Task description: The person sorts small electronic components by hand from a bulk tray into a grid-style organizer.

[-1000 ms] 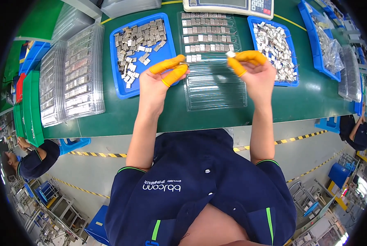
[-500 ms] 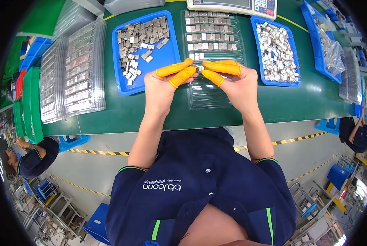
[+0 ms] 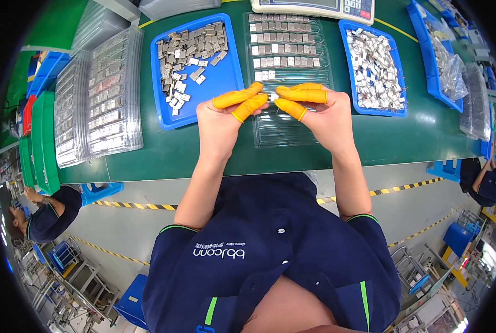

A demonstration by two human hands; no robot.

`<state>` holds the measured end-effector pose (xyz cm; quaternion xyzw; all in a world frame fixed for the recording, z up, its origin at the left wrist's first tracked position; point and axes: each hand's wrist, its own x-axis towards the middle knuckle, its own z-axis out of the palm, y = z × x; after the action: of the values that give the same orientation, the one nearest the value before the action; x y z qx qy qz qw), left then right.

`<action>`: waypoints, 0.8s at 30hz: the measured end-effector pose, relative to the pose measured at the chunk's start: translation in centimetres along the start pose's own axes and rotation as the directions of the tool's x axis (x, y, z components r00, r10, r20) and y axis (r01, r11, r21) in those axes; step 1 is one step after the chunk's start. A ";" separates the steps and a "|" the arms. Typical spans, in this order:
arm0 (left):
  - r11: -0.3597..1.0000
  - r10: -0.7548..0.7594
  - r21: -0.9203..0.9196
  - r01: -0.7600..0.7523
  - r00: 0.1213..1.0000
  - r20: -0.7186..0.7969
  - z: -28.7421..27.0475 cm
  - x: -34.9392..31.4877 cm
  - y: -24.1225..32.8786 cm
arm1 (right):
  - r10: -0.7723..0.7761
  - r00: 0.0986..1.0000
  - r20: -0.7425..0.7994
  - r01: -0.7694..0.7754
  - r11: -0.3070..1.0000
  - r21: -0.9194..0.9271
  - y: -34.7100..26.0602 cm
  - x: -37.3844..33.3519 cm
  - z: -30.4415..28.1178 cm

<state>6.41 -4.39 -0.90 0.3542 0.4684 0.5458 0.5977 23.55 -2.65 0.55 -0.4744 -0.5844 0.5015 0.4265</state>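
Yellow rubber at the tips of both hands, finger cots (image 3: pixel 248 106) on thumb and forefinger, and right between them a small white piece (image 3: pixel 272 97), up over the lower part of a clear plastic tray (image 3: pixel 292 133). Pinched from the right, by the look of it, with the fingers of the right hand (image 3: pixel 328 114) clamped on it. Lying just left of those fingertips, squarely in the narrow gap toward the left hand (image 3: pixel 220 119). Nearer to the right, then; and on the left, thumb and forefinger almost together, pointing straight at it. Gripping anything there? Can't tell, too small and half covered. Long axis? Perhaps left to right, but too tiny for certainty. Just beyond, a short row of silvery pieces (image 3: pixel 264 75) in the clear tray. Off left, a blue tray (image 3: pixel 220 75) of loose metal parts (image 3: pixel 198 41); off right, a second blue tray (image 3: pixel 342 33), heaped with white parts (image 3: pixel 375 72); all on the green surface (image 3: pixel 165 161). And the writing: white lettering (image 3: pixel 220 252) across the navy shirt (image 3: pixel 309 222), upside down from here. Marked keys, too, on the scale (image 3: pixel 314 6), hard to make out.
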 end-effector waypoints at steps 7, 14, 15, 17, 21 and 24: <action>0.984 -0.128 -0.100 0.145 0.978 0.161 -0.4 -0.3 -0.6 | 0.160 0.977 0.141 -0.199 0.921 0.334 1.2 0.2 -0.2; 0.988 -0.125 -0.072 0.134 0.984 0.124 0.0 0.0 -1.2 | 0.172 0.982 0.079 -0.189 0.912 0.365 1.6 0.1 0.9; 0.985 -0.146 -0.072 0.154 0.984 0.103 0.0 0.0 -1.3 | 0.137 0.990 0.033 -0.140 0.926 0.350 1.6 0.1 1.1; 0.983 -0.164 -0.074 0.170 0.983 0.078 -0.2 0.2 -1.2 | -0.027 0.995 -0.094 0.030 0.999 0.030 1.4 1.0 0.7; 0.962 0.250 0.157 -0.224 0.954 -0.167 -2.4 1.5 -0.2 | -0.472 0.876 -0.100 0.289 0.679 -0.675 3.4 3.5 -0.6; 0.913 0.322 0.319 -0.254 0.929 -0.181 -4.4 1.7 -0.1 | -0.562 0.826 0.042 0.367 0.480 -0.797 4.1 3.8 -0.4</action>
<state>2.20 -3.09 -2.72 0.4379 0.5515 0.5911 0.3933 23.75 1.33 -3.42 -0.4859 -0.7954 0.0058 0.3622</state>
